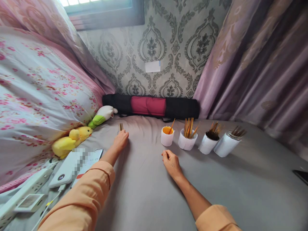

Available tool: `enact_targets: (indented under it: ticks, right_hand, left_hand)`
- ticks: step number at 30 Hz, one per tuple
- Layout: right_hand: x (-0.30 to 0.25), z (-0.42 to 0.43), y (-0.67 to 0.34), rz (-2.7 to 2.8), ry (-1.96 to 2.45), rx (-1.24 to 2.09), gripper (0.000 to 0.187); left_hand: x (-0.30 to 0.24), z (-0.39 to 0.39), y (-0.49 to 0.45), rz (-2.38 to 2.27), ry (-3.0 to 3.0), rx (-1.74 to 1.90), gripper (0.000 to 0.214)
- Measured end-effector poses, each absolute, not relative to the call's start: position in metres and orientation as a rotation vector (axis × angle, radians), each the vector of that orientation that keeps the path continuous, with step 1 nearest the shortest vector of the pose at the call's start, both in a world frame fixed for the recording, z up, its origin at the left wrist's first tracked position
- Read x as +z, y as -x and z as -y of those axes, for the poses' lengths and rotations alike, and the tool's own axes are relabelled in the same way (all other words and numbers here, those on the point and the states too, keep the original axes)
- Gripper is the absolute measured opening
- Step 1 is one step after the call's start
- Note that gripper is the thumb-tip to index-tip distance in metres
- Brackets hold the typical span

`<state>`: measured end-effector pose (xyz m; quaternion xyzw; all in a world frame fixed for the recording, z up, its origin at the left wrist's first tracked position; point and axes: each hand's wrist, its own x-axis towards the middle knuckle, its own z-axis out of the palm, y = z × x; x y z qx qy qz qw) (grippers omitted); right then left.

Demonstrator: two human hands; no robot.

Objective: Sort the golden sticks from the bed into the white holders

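My left hand (121, 139) is closed around a small bundle of thin brown sticks (121, 126), whose upper ends poke out above the fingers. My right hand (172, 163) has its fingers curled together over the grey sheet; whatever it pinches, if anything, is hidden. Just beyond it stands a white-wrapped cup (167, 139) with an orange inside and a single orange stick (172, 126). To its right, another white-wrapped cup (187, 143) holds several orange-brown sticks (188, 128). Farther right are a white-wrapped cup (207, 146) with darker sticks (213, 127) and a taller white-wrapped jar (225, 147) with brown sticks (238, 131).
A black and red roll (148, 106) lies along the patterned wall. On the left are plush toys (72, 141), a white power bank (66, 170), a phone (90, 162) and a power strip (29, 192). A dark phone-like object (300, 175) lies at far right.
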<state>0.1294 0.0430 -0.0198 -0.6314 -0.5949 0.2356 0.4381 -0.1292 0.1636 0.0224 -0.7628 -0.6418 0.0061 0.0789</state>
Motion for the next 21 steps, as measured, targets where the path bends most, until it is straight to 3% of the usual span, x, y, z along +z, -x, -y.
enact_targets:
  ticks: [21]
  right_hand:
    - [-0.0189,-0.0423,-0.1295,1.471,1.562,0.576,0.036]
  left_hand:
    - [0.0156,-0.1708,0.1346,1.898,2.310,0.094,0.031]
